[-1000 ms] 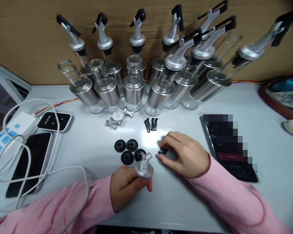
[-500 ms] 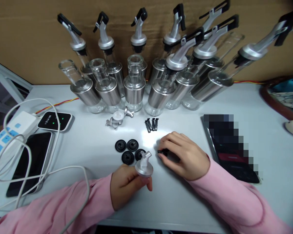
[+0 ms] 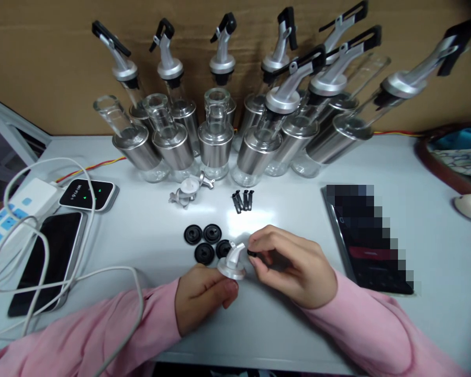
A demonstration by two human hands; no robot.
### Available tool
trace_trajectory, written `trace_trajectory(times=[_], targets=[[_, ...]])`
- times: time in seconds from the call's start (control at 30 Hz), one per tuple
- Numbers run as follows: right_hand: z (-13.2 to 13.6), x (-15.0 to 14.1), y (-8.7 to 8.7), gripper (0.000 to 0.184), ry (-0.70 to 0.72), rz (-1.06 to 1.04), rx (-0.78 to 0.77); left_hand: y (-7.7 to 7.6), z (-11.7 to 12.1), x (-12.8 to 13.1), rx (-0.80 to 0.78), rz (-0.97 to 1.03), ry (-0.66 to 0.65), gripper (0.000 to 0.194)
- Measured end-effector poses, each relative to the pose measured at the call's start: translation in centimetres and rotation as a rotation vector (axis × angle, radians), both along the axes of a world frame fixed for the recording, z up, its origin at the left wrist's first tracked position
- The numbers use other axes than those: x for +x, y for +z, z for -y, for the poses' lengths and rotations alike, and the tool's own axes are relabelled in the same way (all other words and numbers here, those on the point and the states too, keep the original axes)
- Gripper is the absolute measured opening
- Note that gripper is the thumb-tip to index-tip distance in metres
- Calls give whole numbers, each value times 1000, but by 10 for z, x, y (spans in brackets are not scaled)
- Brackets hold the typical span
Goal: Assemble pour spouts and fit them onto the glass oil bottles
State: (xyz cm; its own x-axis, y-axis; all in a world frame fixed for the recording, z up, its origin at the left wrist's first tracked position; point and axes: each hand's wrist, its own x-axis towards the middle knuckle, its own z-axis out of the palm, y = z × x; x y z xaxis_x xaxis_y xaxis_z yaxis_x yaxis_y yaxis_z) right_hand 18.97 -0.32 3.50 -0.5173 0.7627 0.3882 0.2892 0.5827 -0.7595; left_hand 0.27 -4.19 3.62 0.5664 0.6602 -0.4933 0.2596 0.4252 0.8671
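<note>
My left hand grips a silver pourer spout by its round base, the spout pointing up. Close to the spout's tip, my right hand pinches a small black part, mostly hidden by the fingers. Left of the spout lie several black ring-shaped stoppers, one partly behind it. Farther back rest several black levers side by side. A small heap of silver pourer spouts sits to their left.
Glass bottles with steel bands stand along the back, many topped with pourers. At left are a power strip, a Wi-Fi device, a phone and looped white cable. A dark screened device lies right.
My right hand has lifted from the table and moved left with the small black part, bringing it near the spout. My left hand has tilted the spout to the right.
</note>
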Motion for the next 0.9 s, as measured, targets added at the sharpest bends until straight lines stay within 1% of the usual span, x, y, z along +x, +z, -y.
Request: trace_trajectory(times=[0.1, 0.3, 0.37, 0.53, 0.77, 0.83, 0.9], targets=[[1, -2, 0, 14, -22, -5, -5, -1, 0, 0, -67, 32, 28, 58], [3, -4, -2, 9, -202, 11, -90, -3, 2, 2, -172, 103, 90, 57], [3, -4, -2, 8, -233, 2, -88, -4, 3, 2, -200, 127, 106, 57], [2, -5, 1, 12, -255, -18, -39, -4, 3, 1, -206, 142, 114, 58], [6, -9, 1, 27, -168, -68, -115, -1, 2, 0, -197, 99, 54, 58], [7, -10, 1, 24, -166, -69, -150, -1, 2, 0, -193, 97, 53, 58], [7, -9, 0, 15, -200, -75, -182, -1, 2, 0, -181, 93, 59, 57]])
